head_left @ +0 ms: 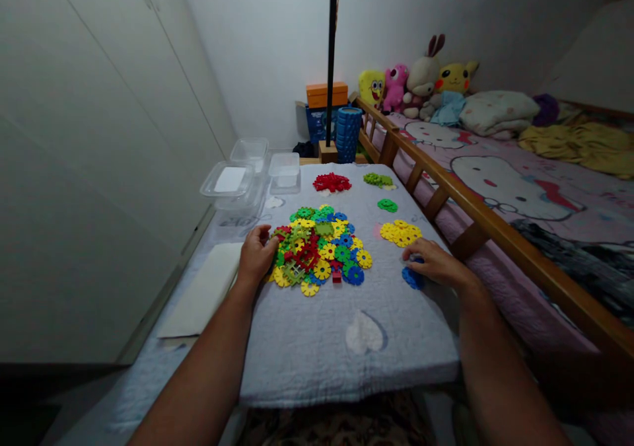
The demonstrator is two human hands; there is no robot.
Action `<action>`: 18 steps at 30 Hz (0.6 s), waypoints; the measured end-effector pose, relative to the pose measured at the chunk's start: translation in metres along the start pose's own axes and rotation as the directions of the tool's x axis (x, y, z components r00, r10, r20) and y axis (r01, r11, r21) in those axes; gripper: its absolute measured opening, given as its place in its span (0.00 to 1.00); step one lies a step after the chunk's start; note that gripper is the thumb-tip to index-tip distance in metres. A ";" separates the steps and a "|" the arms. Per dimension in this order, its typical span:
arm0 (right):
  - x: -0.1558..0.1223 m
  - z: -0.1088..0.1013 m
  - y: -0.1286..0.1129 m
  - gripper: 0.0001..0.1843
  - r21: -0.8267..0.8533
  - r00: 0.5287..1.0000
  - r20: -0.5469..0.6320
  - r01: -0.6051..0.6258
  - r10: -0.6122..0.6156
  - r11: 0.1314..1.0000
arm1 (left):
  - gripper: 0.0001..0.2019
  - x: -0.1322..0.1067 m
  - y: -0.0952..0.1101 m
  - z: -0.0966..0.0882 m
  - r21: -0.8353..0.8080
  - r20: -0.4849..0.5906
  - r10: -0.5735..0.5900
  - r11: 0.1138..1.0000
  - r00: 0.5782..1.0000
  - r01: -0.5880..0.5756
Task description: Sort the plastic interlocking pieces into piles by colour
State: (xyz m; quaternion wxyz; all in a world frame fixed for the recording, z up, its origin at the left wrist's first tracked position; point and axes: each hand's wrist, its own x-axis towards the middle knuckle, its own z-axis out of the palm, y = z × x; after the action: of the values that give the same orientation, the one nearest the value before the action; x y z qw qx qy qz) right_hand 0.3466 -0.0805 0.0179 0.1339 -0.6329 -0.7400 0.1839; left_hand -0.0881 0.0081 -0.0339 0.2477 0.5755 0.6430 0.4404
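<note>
Resting at the left edge of the mixed heap [329, 251], the left hand [256, 258] had bent fingers; whether it gripped a piece could not be told. The right hand [433, 262] curved over the blue discs [410, 277], its grip likewise unclear. Just beyond lay the yellow discs [400, 233], then the green discs [387, 205] and lime pieces [377, 180], with the red pile [331, 182] farther left. Clear tubs [284, 175] stood at the far left of the cloth [302, 347]

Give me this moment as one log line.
left hand: at edge of mixed pile | right hand: at blue pieces, grip unclear | around: yellow pile, red pile
</note>
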 end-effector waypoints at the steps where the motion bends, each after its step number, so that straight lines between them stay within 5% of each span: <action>1: 0.003 0.000 -0.006 0.09 0.004 1.000 -0.019 0.021 -0.021 1.000 | 0.20 0.000 0.001 0.000 -0.002 0.000 -0.002 1.000 1.000 0.002; 5: 0.021 0.012 -0.041 0.10 0.022 0.993 -0.019 0.113 -0.112 0.993 | 0.19 -0.001 0.004 -0.001 -0.017 0.000 -0.002 1.000 1.000 0.002; 9: 0.035 0.040 -0.069 0.15 0.004 0.997 -0.020 0.072 -0.072 0.997 | 0.18 -0.001 0.005 -0.001 -0.035 -0.003 -0.011 0.999 1.000 0.011; 18: 0.036 0.053 -0.067 0.07 0.105 0.992 -0.105 0.080 -0.069 0.991 | 0.20 0.001 0.001 0.000 -0.036 0.015 0.001 0.999 1.000 0.000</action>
State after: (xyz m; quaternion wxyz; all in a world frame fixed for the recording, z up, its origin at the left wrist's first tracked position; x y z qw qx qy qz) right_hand 0.2580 -0.0591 -0.0013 0.2125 -0.6050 -0.7443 0.1866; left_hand -0.0877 0.0091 -0.0331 0.2627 0.5745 0.6330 0.4475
